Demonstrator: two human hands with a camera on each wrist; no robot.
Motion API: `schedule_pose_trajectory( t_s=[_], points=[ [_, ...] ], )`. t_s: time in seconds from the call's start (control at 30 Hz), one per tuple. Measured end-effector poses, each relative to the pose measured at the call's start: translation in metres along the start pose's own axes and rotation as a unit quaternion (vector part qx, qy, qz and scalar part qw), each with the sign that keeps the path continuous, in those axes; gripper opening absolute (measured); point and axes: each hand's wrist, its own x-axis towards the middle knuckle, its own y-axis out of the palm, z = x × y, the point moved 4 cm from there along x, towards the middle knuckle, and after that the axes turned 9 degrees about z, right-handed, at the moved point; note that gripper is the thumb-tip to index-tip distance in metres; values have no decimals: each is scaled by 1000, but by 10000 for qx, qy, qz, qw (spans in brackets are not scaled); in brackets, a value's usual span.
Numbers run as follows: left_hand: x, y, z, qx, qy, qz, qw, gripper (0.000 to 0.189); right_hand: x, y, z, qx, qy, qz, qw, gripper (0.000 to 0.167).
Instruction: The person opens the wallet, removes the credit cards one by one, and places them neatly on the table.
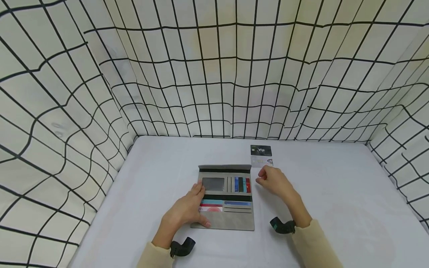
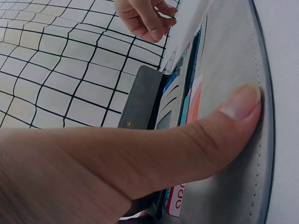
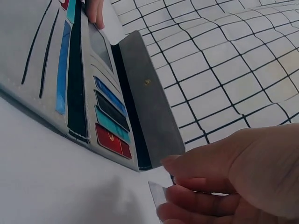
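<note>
From where I stood, the grey wallet (image 1: 231,221) lay open on the white table (image 1: 140,193). Its upper half held a clear window (image 1: 216,184) toward ten o'clock and, toward two, blue (image 3: 110,95), dark (image 3: 112,110), teal (image 3: 112,123) and red (image 3: 113,141) cards in slots. Lower slots held more cards, a pink-and-white one (image 1: 210,209) at eight. The left hand (image 1: 186,208) rested at nine o'clock, thumb and fingers spread apart. Near one o'clock lay a black Vip card (image 1: 261,150) and a pale card (image 1: 259,161); just beside them, the right hand (image 1: 276,182) had curled fingers, clamped on what, if anything, I couldn't tell.
</note>
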Motion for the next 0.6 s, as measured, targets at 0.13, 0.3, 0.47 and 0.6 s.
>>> schedule_pose_trajectory(
  t_s=[0.13, 0.3, 0.47, 0.6],
  points=[
    [0, -1, 0, -8, -29, 15, 10000, 120, 0, 8, 4, -141, -62, 272, 9995, 15],
    [0, -1, 0, 12, -22, 6, 10000, 120, -2, 18, 10, -275, -274, 683, 9969, 10],
    [-1, -1, 0, 19, 17, -23, 10000, 120, -5, 27, 18, -376, -747, 1051, 9909, 8],
    [-1, -1, 0, 20, 24, -18, 10000, 120, -7, 32, 23, -266, -917, 1263, 9874, 9]
  ],
)
